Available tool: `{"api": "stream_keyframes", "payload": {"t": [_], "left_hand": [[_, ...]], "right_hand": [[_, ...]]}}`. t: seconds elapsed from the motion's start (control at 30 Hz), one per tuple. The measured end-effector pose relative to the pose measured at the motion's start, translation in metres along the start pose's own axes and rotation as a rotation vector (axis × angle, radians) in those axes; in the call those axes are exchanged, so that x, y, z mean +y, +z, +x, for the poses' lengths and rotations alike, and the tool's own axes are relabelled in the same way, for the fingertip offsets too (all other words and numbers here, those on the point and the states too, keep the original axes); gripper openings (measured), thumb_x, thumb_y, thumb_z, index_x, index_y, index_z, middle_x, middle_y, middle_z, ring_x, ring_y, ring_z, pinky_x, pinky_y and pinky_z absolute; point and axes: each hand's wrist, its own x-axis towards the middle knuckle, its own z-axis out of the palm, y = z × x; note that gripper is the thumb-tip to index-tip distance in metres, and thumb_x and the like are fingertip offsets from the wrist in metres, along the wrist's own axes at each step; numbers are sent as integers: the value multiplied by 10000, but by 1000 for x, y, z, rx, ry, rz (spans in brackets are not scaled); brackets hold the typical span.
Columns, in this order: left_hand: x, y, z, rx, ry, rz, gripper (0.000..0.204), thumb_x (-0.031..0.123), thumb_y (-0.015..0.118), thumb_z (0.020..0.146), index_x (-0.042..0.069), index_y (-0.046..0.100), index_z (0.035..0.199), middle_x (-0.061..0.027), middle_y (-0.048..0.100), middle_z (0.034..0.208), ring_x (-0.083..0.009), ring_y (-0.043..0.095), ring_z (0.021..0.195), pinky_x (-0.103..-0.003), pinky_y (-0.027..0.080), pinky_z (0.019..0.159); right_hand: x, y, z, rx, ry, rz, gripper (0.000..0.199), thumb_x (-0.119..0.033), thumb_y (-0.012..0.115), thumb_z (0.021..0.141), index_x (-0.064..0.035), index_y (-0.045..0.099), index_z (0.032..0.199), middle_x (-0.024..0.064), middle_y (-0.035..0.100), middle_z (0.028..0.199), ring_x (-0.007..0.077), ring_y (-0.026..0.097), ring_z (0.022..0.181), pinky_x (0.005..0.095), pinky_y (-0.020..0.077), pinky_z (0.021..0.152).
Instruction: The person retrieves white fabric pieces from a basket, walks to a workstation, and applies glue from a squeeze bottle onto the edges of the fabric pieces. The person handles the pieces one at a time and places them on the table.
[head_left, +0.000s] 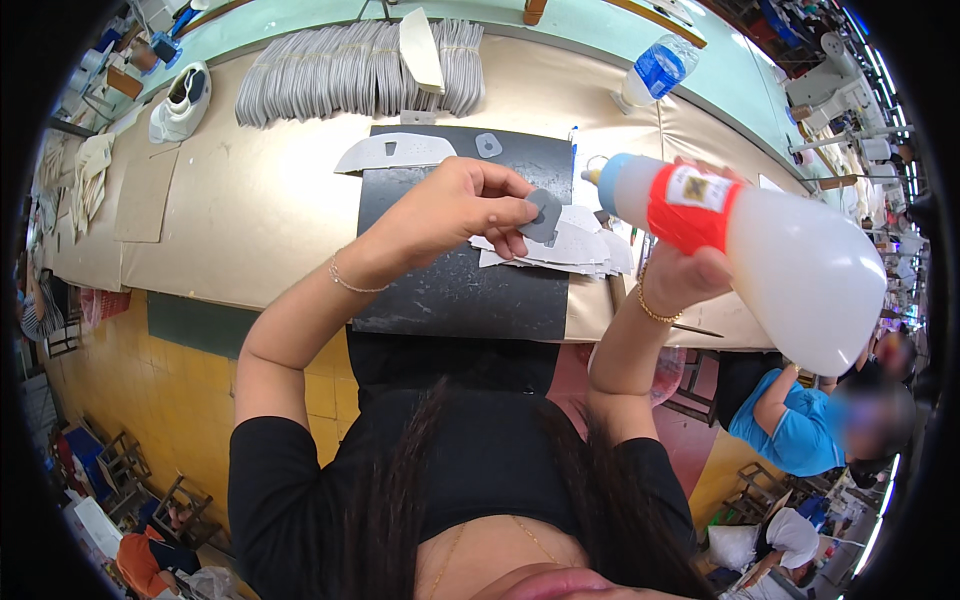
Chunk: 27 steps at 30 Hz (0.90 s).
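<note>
Between the thumb and fingers of my left hand [465, 210] is a small grey rounded patch [542, 215] with a dark spot at its middle. My right hand [690, 272] grips a squeeze bottle [800, 265] of whitish liquid, tilted on its side, its blue cap and nozzle pointing toward the patch. Red tape wraps the bottle near its neck. Under my hands lies a dark mat [450, 300]. White cut shoe pieces [575, 250] are stacked on the mat's right side, partly behind my left hand. Another white piece [395, 152] and a second grey patch [488, 146] lie toward its far edge.
A long row of bundled grey pieces [340, 75] stands at the back. A white shoe [181, 103] is at the far left. A water bottle [660, 72] stands at the back right. A person in blue [785, 425] sits to my right.
</note>
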Motion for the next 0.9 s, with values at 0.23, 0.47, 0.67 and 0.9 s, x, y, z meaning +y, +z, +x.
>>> {"api": "stream_keyframes", "payload": {"t": [0.23,0.47,0.67,0.9], "left_hand": [[-2,-6,5,28,1,16,200,114,662,822,-43,586,919,-78,611,756,-149,641,653,-240,511,525],[-5,-7,9,47,12,135,196,139,689,808,-6,591,896,-55,616,709,-103,611,633,-214,467,480],[-5,-5,8,55,30,147,179,128,690,804,-5,594,876,-59,626,699,-94,605,624,-210,459,480],[-8,-8,10,72,16,140,184,132,695,804,-8,596,872,-68,636,703,-96,609,620,-202,464,489]], "right_hand": [[-3,-7,-17,-67,113,82,893,-682,634,681,7,394,1196,147,569,1036,285,605,901,466,528,783],[3,-2,-27,-237,131,167,850,-552,741,675,-19,368,1222,149,571,1074,286,597,934,484,516,818],[7,0,-29,-261,73,109,850,-498,765,679,-14,352,1243,163,576,1069,308,617,870,479,531,789],[5,-19,-29,-207,291,244,808,-527,721,712,0,381,1223,156,558,1040,283,598,880,451,524,786]]}}
